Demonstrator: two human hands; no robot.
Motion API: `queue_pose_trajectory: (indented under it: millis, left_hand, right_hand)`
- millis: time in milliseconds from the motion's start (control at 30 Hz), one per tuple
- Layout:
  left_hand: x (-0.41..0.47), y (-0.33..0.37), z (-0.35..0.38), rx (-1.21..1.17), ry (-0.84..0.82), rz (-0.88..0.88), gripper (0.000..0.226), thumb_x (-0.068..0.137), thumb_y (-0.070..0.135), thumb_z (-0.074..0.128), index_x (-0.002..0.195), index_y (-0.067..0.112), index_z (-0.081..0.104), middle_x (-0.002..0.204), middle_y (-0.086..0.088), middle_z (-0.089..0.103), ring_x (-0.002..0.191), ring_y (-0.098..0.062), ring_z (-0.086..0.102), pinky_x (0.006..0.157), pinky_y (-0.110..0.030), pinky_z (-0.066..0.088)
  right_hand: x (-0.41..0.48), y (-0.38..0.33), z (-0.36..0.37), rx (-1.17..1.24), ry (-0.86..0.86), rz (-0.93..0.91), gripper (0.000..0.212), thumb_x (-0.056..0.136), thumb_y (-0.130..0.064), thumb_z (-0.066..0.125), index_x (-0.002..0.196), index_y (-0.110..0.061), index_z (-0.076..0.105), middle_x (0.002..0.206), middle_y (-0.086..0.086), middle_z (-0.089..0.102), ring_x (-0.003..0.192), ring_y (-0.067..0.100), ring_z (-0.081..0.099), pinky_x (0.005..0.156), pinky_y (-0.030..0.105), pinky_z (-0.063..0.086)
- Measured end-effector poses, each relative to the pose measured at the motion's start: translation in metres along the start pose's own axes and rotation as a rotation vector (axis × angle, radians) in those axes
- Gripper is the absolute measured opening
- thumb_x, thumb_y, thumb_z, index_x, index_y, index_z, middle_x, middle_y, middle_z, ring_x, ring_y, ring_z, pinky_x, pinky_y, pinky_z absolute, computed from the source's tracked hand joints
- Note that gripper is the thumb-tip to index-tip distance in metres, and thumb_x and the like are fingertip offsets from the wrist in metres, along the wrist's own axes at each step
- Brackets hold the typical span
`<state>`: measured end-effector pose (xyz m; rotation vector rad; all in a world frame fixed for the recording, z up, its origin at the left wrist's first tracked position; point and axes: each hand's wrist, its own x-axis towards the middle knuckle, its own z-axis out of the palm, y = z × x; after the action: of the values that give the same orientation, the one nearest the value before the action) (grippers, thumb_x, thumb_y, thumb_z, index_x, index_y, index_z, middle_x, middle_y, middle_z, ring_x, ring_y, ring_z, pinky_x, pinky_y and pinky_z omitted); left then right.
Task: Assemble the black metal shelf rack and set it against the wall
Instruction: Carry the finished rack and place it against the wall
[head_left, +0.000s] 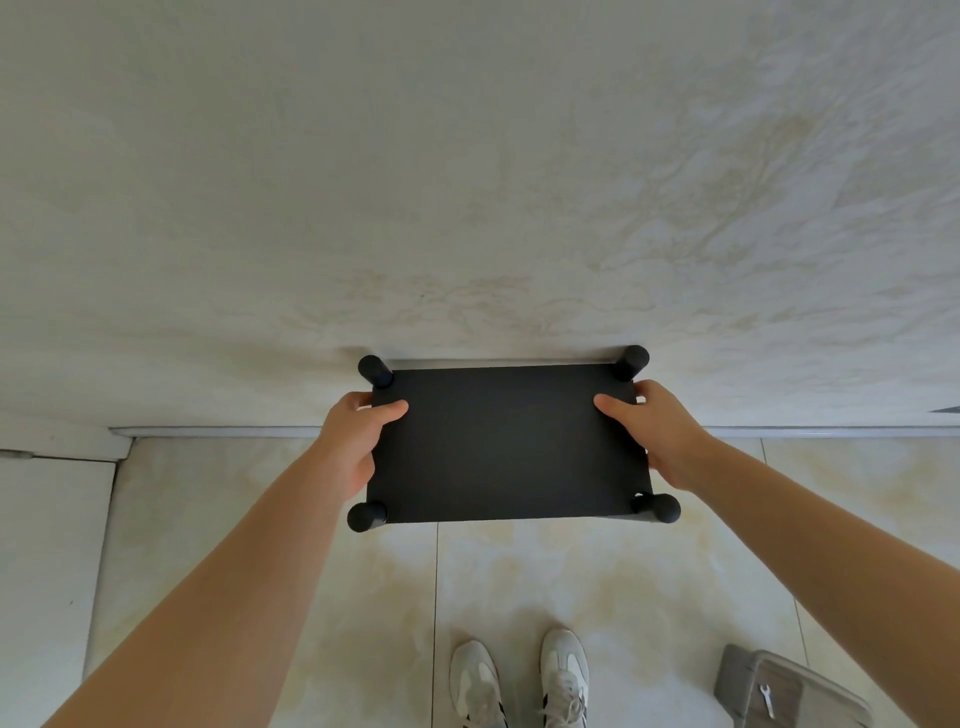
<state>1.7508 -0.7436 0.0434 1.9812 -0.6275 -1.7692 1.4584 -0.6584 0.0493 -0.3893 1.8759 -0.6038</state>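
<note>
- The black shelf rack (506, 441) stands at centre frame, its back edge seemingly touching the wall (467, 182).
- The left grip (353, 441) clasps its left edge, thumb on top.
- The right grip (660, 431) clasps its right edge.

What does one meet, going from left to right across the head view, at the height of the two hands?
left hand, gripping the left edge → black shelf rack, seen from above as its flat top → right hand, gripping the right edge
</note>
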Motion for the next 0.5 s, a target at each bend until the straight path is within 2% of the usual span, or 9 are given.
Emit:
queue_pose_trajectory:
  millis: [100,200,233,400,500]
  left_hand:
    - [-0.0019,-0.0031,0.001,-0.022,-0.015,-0.004,0.037,0.094,0.009,0.069,0.127,0.009,0.052,0.113,-0.014,0.066,0.099,-0.026,0.065,0.082,-0.042,0.052]
    - [-0.0017,-0.0029,0.0023,0.016,0.01,0.021,0.039,0.094,0.01,0.069,0.129,0.007,0.053,0.119,-0.015,0.065,0.109,-0.031,0.063,0.1,-0.049,0.049]
    - [-0.0009,-0.0017,0.0033,0.03,0.017,0.031,0.038,0.094,0.01,0.069,0.128,0.007,0.054,0.119,-0.014,0.065,0.109,-0.03,0.063,0.101,-0.049,0.049]
    - [0.001,-0.0018,0.0036,0.106,0.013,0.061,0.024,0.096,0.015,0.066,0.118,0.01,0.057,0.102,-0.005,0.066,0.088,-0.017,0.061,0.072,-0.033,0.047]
    - [0.0018,-0.0082,-0.0043,0.081,0.01,0.054,0.024,0.097,0.018,0.066,0.118,0.01,0.058,0.103,-0.005,0.066,0.092,-0.018,0.062,0.069,-0.032,0.046]
  right_hand:
    - [-0.0009,0.0013,-0.0045,-0.011,-0.01,-0.025,0.045,0.093,-0.036,0.065,0.13,-0.016,0.046,0.116,0.005,0.06,0.105,0.026,0.061,0.094,0.049,0.052]
    - [-0.0027,0.0037,-0.0042,0.024,-0.046,-0.011,0.046,0.094,-0.037,0.063,0.131,-0.017,0.045,0.118,0.007,0.061,0.105,0.026,0.062,0.093,0.048,0.053]
    - [-0.003,0.0038,-0.0036,0.023,-0.05,-0.008,0.046,0.095,-0.037,0.062,0.131,-0.015,0.045,0.119,0.007,0.061,0.105,0.026,0.062,0.094,0.046,0.053]
    - [-0.0013,0.0046,-0.003,0.059,-0.038,0.011,0.039,0.094,-0.034,0.064,0.121,-0.008,0.054,0.112,0.009,0.065,0.101,0.026,0.064,0.09,0.042,0.054]
    - [-0.0016,0.0027,-0.0015,0.103,-0.037,0.006,0.031,0.091,-0.025,0.069,0.113,-0.005,0.059,0.106,0.012,0.069,0.094,0.026,0.067,0.079,0.037,0.055]
